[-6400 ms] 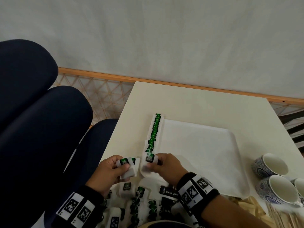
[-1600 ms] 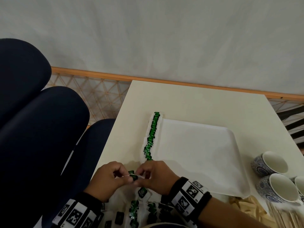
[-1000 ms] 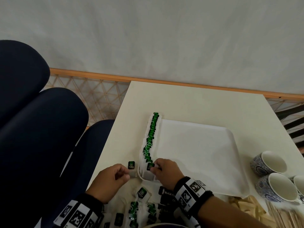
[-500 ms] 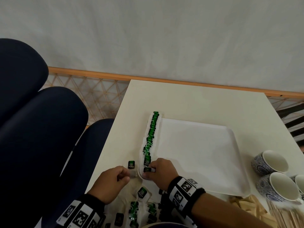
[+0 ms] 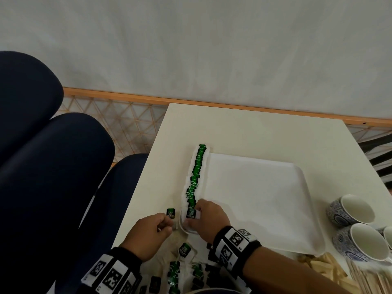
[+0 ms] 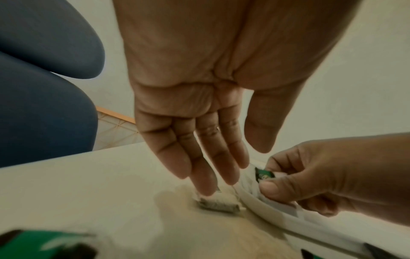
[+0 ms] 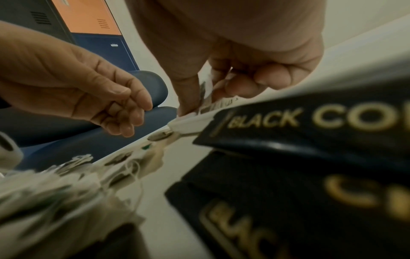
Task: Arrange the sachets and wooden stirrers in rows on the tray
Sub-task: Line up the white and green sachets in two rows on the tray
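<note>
A white tray (image 5: 254, 198) lies on the table, with a row of green-tagged tea bag sachets (image 5: 196, 172) standing along its left edge. My right hand (image 5: 196, 217) pinches one tea bag (image 6: 264, 174) at the near end of that row, inside the tray's near-left corner. My left hand (image 5: 167, 224) is just left of the tray with its fingers (image 6: 204, 184) straight, their tips touching another tea bag (image 6: 218, 204) that lies flat on the table. That bag's green tag (image 5: 170, 213) lies beside it. Wooden stirrers (image 5: 364, 279) lie at the near right.
Loose tea bags (image 5: 180, 266) and black coffee sachets (image 7: 310, 126) are heaped at the table's near edge under my wrists. Blue-patterned cups (image 5: 350, 211) stand right of the tray, pale sachets (image 5: 322, 266) in front of them. Dark blue chairs (image 5: 53, 177) stand past the table's left edge.
Both hands held one tea bag in front of the tray; my right hand then carried it to the row's near end. My left hand stayed on the table by the other bag.
</note>
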A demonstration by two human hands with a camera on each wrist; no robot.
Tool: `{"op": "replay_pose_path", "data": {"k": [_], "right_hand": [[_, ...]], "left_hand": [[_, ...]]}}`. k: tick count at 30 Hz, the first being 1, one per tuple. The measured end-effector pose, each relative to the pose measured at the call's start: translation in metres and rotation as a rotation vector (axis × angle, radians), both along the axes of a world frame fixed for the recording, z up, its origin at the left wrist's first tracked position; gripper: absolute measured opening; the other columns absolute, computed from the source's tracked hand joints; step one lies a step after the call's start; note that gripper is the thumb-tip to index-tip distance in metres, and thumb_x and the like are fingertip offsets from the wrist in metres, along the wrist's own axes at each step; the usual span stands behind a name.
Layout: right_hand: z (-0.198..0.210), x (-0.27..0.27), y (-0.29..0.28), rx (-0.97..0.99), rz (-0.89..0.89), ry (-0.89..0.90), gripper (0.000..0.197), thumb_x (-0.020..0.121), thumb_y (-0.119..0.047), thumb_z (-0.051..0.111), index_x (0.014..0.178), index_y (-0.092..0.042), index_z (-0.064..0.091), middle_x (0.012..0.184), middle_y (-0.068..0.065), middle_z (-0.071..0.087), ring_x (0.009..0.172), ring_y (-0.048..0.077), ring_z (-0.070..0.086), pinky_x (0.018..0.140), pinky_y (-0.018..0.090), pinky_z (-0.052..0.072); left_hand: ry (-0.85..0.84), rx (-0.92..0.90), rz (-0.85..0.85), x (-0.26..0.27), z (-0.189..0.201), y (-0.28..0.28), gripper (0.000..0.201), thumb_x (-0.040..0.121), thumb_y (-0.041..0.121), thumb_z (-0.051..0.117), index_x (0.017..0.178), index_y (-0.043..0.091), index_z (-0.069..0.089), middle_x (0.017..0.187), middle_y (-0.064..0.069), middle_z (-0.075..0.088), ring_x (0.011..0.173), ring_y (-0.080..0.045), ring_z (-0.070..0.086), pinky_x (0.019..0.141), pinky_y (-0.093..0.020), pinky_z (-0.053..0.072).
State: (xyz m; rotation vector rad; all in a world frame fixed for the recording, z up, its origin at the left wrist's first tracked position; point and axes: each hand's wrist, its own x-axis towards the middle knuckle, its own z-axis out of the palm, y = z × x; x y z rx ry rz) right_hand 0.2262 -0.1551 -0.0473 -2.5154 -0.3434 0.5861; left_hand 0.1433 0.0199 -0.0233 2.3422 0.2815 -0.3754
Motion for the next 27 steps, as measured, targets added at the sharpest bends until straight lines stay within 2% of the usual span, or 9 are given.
{"op": "replay_pose_path", "data": {"k": [4, 8, 10, 13, 16, 19, 22, 25, 27], "right_hand": [[0.000, 0.000, -0.007, 0.144, -0.151, 0.070, 0.055, 0.073, -0.051, 0.076, 0.105, -0.027, 0.038, 0.081, -0.006, 0.059, 0.070, 0.010, 0.055, 0.053, 0.016, 0.034], [0.001, -0.001, -0.021, 0.124, -0.178, 0.086, 0.031, 0.085, -0.039, 0.067, 0.105, -0.021, 0.052, 0.094, -0.005, 0.061, 0.080, 0.008, 0.057, 0.057, 0.011, 0.038], [0.000, -0.003, -0.023, 0.096, -0.159, 0.090, 0.018, 0.088, -0.034, 0.064, 0.097, -0.020, 0.058, 0.095, -0.006, 0.062, 0.084, 0.009, 0.059, 0.065, 0.014, 0.046], [0.000, -0.002, -0.018, 0.078, -0.124, 0.128, 0.011, 0.088, -0.030, 0.062, 0.081, -0.022, 0.060, 0.089, -0.005, 0.066, 0.084, 0.013, 0.065, 0.079, 0.029, 0.056], [0.005, 0.002, -0.012, 0.016, -0.062, 0.072, 0.021, 0.088, -0.029, 0.057, 0.069, -0.027, 0.049, 0.089, -0.006, 0.064, 0.087, 0.013, 0.061, 0.082, 0.025, 0.050], [0.009, 0.004, -0.011, 0.005, -0.050, 0.041, 0.024, 0.089, -0.031, 0.056, 0.069, -0.029, 0.044, 0.089, -0.007, 0.057, 0.088, 0.013, 0.054, 0.083, 0.023, 0.045], [0.009, 0.003, -0.014, 0.109, -0.160, 0.088, 0.010, 0.090, -0.035, 0.058, 0.091, -0.027, 0.053, 0.093, -0.007, 0.060, 0.088, 0.011, 0.056, 0.079, 0.020, 0.048], [0.015, 0.005, -0.014, 0.213, -0.233, 0.128, 0.038, 0.096, -0.035, 0.052, 0.130, -0.018, 0.047, 0.093, -0.010, 0.061, 0.093, 0.010, 0.057, 0.082, 0.018, 0.043], [0.023, 0.008, -0.010, 0.278, -0.239, 0.185, 0.051, 0.100, -0.032, 0.045, 0.146, -0.014, 0.033, 0.121, -0.003, 0.061, 0.113, 0.013, 0.054, 0.090, 0.017, 0.036]], "left_hand": [[0.016, 0.019, -0.015, 0.007, 0.000, -0.010, 0.033, 0.094, 0.026, 0.056, 0.127, 0.025, 0.055, 0.118, 0.009, 0.060, 0.099, -0.003, 0.057, 0.080, -0.010, 0.040], [0.041, -0.094, 0.046, 0.015, 0.002, -0.018, 0.053, 0.097, 0.017, 0.050, 0.147, 0.019, 0.032, 0.140, 0.001, 0.051, 0.124, -0.011, 0.050, 0.100, -0.021, 0.040], [0.078, -0.169, 0.077, 0.021, 0.001, -0.021, 0.060, 0.098, 0.013, 0.046, 0.151, 0.019, 0.020, 0.148, -0.003, 0.042, 0.133, -0.014, 0.043, 0.107, -0.025, 0.037], [0.108, -0.226, 0.091, 0.028, -0.003, -0.026, 0.063, 0.099, 0.011, 0.043, 0.152, 0.020, 0.012, 0.153, -0.005, 0.035, 0.138, -0.016, 0.037, 0.113, -0.032, 0.034], [0.127, -0.253, 0.087, 0.033, -0.006, -0.030, 0.063, 0.099, 0.008, 0.042, 0.153, 0.021, 0.011, 0.152, -0.003, 0.037, 0.138, -0.014, 0.037, 0.113, -0.029, 0.033], [0.138, -0.272, 0.091, 0.034, -0.008, -0.031, 0.065, 0.099, 0.007, 0.042, 0.153, 0.021, 0.010, 0.151, -0.001, 0.039, 0.137, -0.013, 0.039, 0.114, -0.031, 0.033], [0.140, -0.291, 0.134, 0.034, -0.009, -0.028, 0.064, 0.099, 0.010, 0.044, 0.153, 0.021, 0.011, 0.150, -0.003, 0.040, 0.137, -0.015, 0.039, 0.113, -0.035, 0.035], [0.150, -0.390, 0.191, 0.037, -0.006, -0.028, 0.067, 0.098, 0.008, 0.045, 0.153, 0.024, 0.009, 0.154, -0.004, 0.034, 0.140, -0.017, 0.034, 0.113, -0.042, 0.034], [0.157, -0.473, 0.239, 0.043, -0.003, -0.029, 0.069, 0.098, 0.006, 0.044, 0.153, 0.026, 0.008, 0.155, -0.003, 0.031, 0.141, -0.017, 0.032, 0.114, -0.043, 0.033]]}}
